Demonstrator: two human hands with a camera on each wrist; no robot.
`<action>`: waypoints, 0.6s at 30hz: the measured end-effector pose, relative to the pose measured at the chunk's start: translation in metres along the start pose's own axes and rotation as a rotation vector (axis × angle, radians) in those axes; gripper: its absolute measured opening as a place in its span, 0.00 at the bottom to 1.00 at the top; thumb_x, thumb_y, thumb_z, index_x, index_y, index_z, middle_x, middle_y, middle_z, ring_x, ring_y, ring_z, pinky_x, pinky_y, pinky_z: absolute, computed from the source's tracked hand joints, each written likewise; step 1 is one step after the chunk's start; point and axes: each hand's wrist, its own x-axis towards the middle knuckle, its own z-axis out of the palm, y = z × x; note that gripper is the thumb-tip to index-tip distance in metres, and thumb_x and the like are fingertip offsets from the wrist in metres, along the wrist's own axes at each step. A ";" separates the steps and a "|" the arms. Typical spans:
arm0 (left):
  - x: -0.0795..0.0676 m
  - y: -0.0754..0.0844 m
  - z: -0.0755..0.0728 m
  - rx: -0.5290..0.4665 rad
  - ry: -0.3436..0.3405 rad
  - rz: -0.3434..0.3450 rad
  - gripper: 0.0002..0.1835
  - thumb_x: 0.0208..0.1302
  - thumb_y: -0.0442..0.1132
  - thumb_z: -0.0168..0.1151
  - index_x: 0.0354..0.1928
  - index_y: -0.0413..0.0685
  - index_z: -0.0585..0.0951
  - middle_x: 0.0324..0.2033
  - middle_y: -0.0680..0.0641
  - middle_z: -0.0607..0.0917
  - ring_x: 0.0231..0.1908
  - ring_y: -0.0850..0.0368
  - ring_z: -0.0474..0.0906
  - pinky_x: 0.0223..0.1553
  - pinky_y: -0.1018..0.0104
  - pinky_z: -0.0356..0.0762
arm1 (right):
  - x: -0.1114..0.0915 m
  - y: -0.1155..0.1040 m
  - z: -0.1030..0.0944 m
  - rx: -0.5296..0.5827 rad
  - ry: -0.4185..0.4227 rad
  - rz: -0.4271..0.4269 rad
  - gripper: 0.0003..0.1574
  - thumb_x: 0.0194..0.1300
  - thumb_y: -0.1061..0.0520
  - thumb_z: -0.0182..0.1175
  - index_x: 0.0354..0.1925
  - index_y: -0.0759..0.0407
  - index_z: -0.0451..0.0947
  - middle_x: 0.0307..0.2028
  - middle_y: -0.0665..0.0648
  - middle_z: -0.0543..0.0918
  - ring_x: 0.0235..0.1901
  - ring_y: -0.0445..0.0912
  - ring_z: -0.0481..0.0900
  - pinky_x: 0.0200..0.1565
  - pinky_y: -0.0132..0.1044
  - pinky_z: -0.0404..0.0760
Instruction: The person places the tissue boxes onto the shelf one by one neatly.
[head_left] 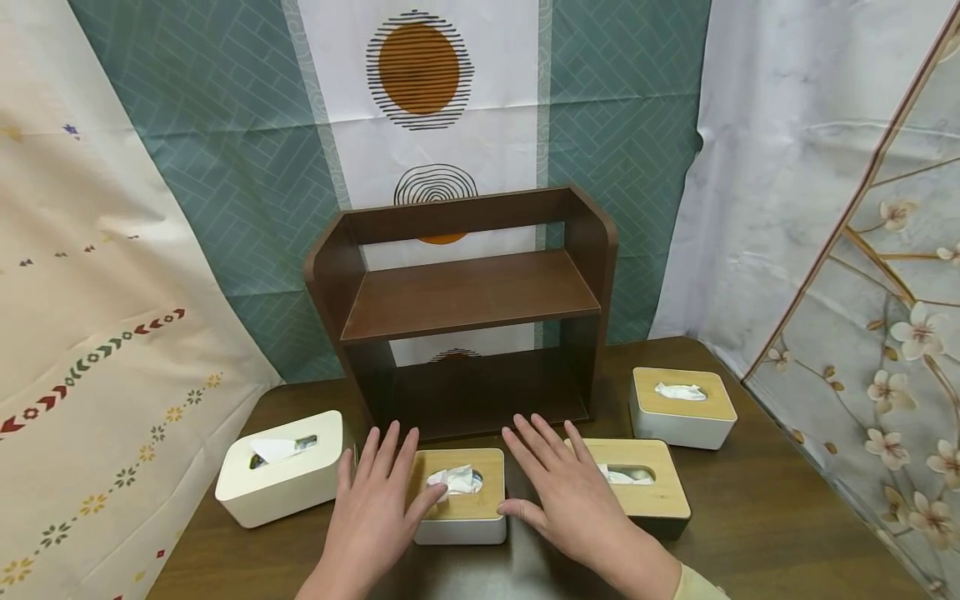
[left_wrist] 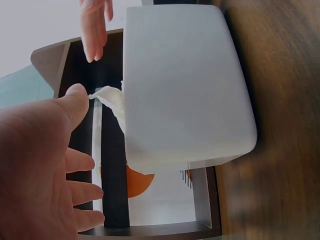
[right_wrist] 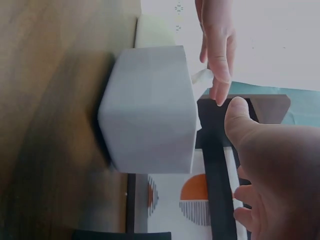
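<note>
Both bare hands hover palm down, fingers spread, on either side of a white tissue box (head_left: 459, 533) with a light wooden lid. My left hand (head_left: 375, 504) is at its left; the thumb overlaps the tissue (head_left: 453, 479) poking from the slot in the head view. In the left wrist view a small gap shows between that thumb and the tissue (left_wrist: 112, 102). On the other side, my right hand (head_left: 566, 500) has its thumb by the box's right edge and partly covers a dark tissue box with a wooden lid (head_left: 663, 492). Neither hand holds anything.
A brown two-tier shelf (head_left: 472, 296) stands behind the boxes on the dark wooden table (head_left: 772, 517). A cream tissue box (head_left: 288, 492) sits at the left. Another white tissue box with a wooden lid (head_left: 682, 427) is at the right. Patterned cloths hang around the table.
</note>
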 end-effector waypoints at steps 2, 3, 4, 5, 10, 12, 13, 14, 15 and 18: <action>-0.001 0.000 0.001 -0.001 -0.006 -0.006 0.46 0.74 0.68 0.67 0.83 0.49 0.72 0.81 0.35 0.69 0.82 0.29 0.58 0.76 0.23 0.47 | -0.001 -0.001 0.002 0.000 0.000 -0.009 0.58 0.75 0.22 0.59 0.87 0.51 0.61 0.87 0.56 0.59 0.85 0.56 0.56 0.81 0.67 0.53; -0.002 -0.001 0.001 0.000 -0.010 -0.009 0.46 0.73 0.68 0.67 0.83 0.49 0.72 0.81 0.35 0.69 0.82 0.29 0.58 0.76 0.23 0.47 | -0.002 -0.001 0.003 -0.003 -0.002 -0.011 0.58 0.75 0.22 0.58 0.87 0.51 0.61 0.87 0.56 0.59 0.85 0.56 0.56 0.81 0.67 0.54; -0.003 -0.001 0.002 -0.001 -0.015 -0.013 0.46 0.73 0.69 0.68 0.83 0.49 0.72 0.81 0.35 0.69 0.82 0.29 0.58 0.76 0.22 0.48 | -0.002 -0.002 0.004 -0.005 -0.004 -0.012 0.58 0.75 0.21 0.57 0.87 0.50 0.61 0.87 0.55 0.59 0.85 0.56 0.56 0.80 0.66 0.54; -0.003 -0.001 0.002 -0.002 -0.020 -0.018 0.47 0.73 0.69 0.68 0.83 0.49 0.72 0.81 0.35 0.69 0.82 0.29 0.58 0.76 0.22 0.48 | -0.003 -0.002 0.005 -0.001 -0.005 -0.013 0.58 0.75 0.21 0.57 0.87 0.51 0.61 0.87 0.55 0.59 0.85 0.56 0.56 0.80 0.67 0.54; -0.008 -0.002 0.004 -0.012 -0.053 -0.041 0.48 0.72 0.71 0.67 0.83 0.49 0.72 0.81 0.36 0.69 0.82 0.29 0.58 0.76 0.23 0.49 | -0.004 -0.006 0.006 0.016 -0.034 -0.004 0.58 0.76 0.20 0.55 0.88 0.50 0.60 0.86 0.55 0.60 0.85 0.55 0.55 0.80 0.67 0.55; -0.009 -0.003 0.005 -0.019 -0.063 -0.048 0.48 0.72 0.72 0.66 0.83 0.49 0.72 0.81 0.36 0.68 0.82 0.29 0.58 0.76 0.23 0.50 | -0.004 -0.008 0.007 0.011 -0.041 -0.004 0.58 0.76 0.20 0.55 0.88 0.50 0.60 0.86 0.55 0.60 0.85 0.56 0.56 0.80 0.67 0.55; -0.010 -0.003 0.005 -0.025 -0.069 -0.053 0.48 0.73 0.73 0.65 0.83 0.49 0.72 0.82 0.37 0.68 0.82 0.30 0.58 0.76 0.23 0.50 | -0.005 -0.008 0.007 0.009 -0.044 -0.005 0.58 0.76 0.21 0.55 0.88 0.50 0.60 0.86 0.55 0.60 0.85 0.56 0.56 0.80 0.67 0.56; -0.010 -0.004 0.006 -0.031 -0.077 -0.058 0.49 0.73 0.73 0.64 0.83 0.50 0.71 0.82 0.37 0.68 0.82 0.30 0.57 0.76 0.23 0.50 | -0.005 -0.009 0.007 0.009 -0.047 -0.007 0.58 0.76 0.21 0.56 0.88 0.50 0.60 0.86 0.55 0.60 0.85 0.56 0.56 0.80 0.67 0.56; -0.011 -0.004 0.007 -0.037 -0.086 -0.063 0.49 0.73 0.74 0.63 0.83 0.50 0.71 0.82 0.37 0.67 0.82 0.30 0.57 0.76 0.23 0.50 | -0.005 -0.010 0.008 0.013 -0.052 -0.007 0.58 0.76 0.22 0.57 0.88 0.50 0.60 0.86 0.55 0.60 0.85 0.56 0.57 0.80 0.67 0.56; -0.013 -0.006 0.008 -0.057 -0.111 -0.072 0.50 0.72 0.76 0.61 0.84 0.50 0.70 0.83 0.38 0.66 0.83 0.31 0.56 0.77 0.24 0.50 | -0.007 -0.012 0.010 0.039 -0.071 -0.006 0.58 0.75 0.22 0.59 0.88 0.51 0.60 0.86 0.56 0.61 0.85 0.57 0.57 0.80 0.67 0.55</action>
